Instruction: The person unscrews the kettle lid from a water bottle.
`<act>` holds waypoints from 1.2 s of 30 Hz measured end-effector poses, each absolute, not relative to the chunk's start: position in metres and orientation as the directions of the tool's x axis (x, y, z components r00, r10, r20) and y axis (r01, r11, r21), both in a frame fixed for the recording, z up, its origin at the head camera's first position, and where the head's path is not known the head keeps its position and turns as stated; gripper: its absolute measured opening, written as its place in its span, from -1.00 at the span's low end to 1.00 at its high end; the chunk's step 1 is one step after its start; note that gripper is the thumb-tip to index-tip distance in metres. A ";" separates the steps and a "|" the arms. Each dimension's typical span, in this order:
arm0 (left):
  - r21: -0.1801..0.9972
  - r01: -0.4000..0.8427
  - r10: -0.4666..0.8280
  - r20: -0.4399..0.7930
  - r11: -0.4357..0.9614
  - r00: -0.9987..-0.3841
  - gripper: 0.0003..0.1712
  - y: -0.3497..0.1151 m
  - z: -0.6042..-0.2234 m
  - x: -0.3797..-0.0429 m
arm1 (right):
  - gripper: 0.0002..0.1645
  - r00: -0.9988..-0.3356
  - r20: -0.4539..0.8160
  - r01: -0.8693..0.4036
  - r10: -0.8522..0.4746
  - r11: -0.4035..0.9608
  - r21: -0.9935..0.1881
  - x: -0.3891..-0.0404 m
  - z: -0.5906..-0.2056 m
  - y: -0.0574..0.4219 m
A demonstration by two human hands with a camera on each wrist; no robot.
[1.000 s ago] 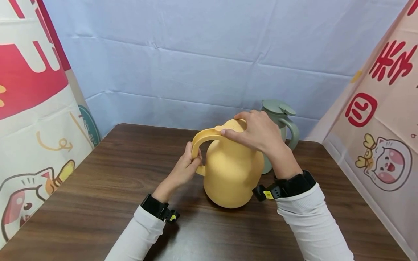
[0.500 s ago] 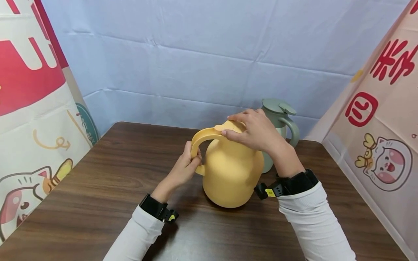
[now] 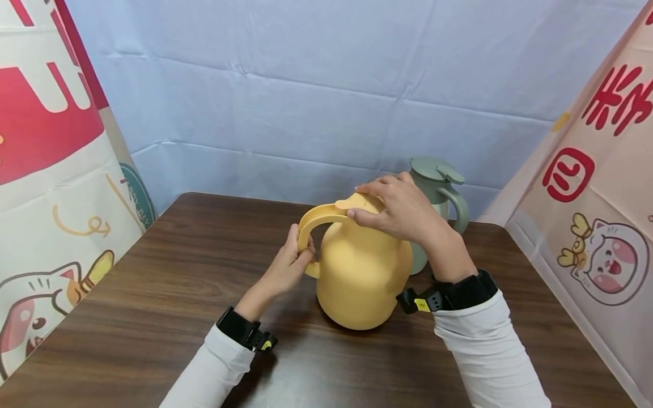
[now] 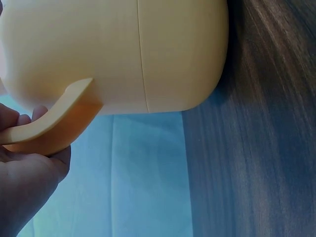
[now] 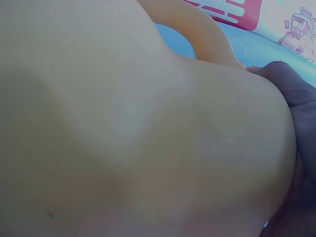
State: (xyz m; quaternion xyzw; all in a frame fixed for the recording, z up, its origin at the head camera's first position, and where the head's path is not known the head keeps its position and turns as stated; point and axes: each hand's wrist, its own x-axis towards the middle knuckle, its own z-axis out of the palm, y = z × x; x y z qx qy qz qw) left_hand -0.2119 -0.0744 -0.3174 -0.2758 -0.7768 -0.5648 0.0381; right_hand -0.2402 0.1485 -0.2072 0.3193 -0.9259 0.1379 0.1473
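Note:
A yellow thermos jug point(image 3: 362, 277) stands upright on the wooden table, its curved handle point(image 3: 317, 215) pointing left. My left hand point(image 3: 285, 266) grips the lower part of that handle; in the left wrist view the fingers point(image 4: 37, 112) wrap round it from behind. Over the jug's lid point(image 3: 359, 202) lies my right hand point(image 3: 403, 209), thumb on the near side and fingers across the far side, holding the top. The hand covers much of the lid. The right wrist view is mostly filled by the jug's body point(image 5: 148, 128), with part of the right hand point(image 5: 298, 98) at its top end.
A green thermos jug point(image 3: 432, 170) stands close behind the yellow one, partly hidden by the right hand and forearm. The brown table point(image 3: 204, 272) reaches back to a pale blue cloth point(image 3: 255, 113). Printed cloths point(image 3: 602, 238) hang at both sides.
My right hand's fingertips have shifted slightly left over the lid since one second ago. The left hand keeps its grip on the handle, and the yellow jug stays in place.

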 end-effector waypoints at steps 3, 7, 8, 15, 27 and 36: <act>0.854 0.475 0.390 0.373 0.211 -0.842 -0.95 -0.074 -0.317 -0.212 | -0.42 -0.749 0.371 -0.633 -0.549 0.758 -0.158 -0.239 -0.208 0.149; 0.850 0.488 0.401 0.384 0.199 -0.832 -0.95 -0.074 -0.317 -0.213 | -0.42 -0.746 0.376 -0.636 -0.550 0.755 -0.158 -0.238 -0.207 0.150; 0.850 0.490 0.405 0.385 0.195 -0.829 -0.95 -0.073 -0.317 -0.213 | -0.42 -0.745 0.375 -0.638 -0.552 0.754 -0.158 -0.238 -0.207 0.151; 0.859 0.475 0.425 0.364 0.191 -0.829 -0.95 -0.071 -0.319 -0.213 | -0.43 -0.737 0.365 -0.650 -0.569 0.745 -0.149 -0.237 -0.206 0.155; 0.859 0.475 0.433 0.361 0.190 -0.826 -0.95 -0.072 -0.320 -0.212 | -0.47 -0.687 0.414 -0.701 -0.597 0.696 -0.159 -0.239 -0.209 0.157; 0.866 0.446 0.440 0.319 0.224 -0.840 -0.93 -0.078 -0.317 -0.209 | -0.51 -0.644 0.426 -0.743 -0.635 0.651 -0.153 -0.243 -0.211 0.156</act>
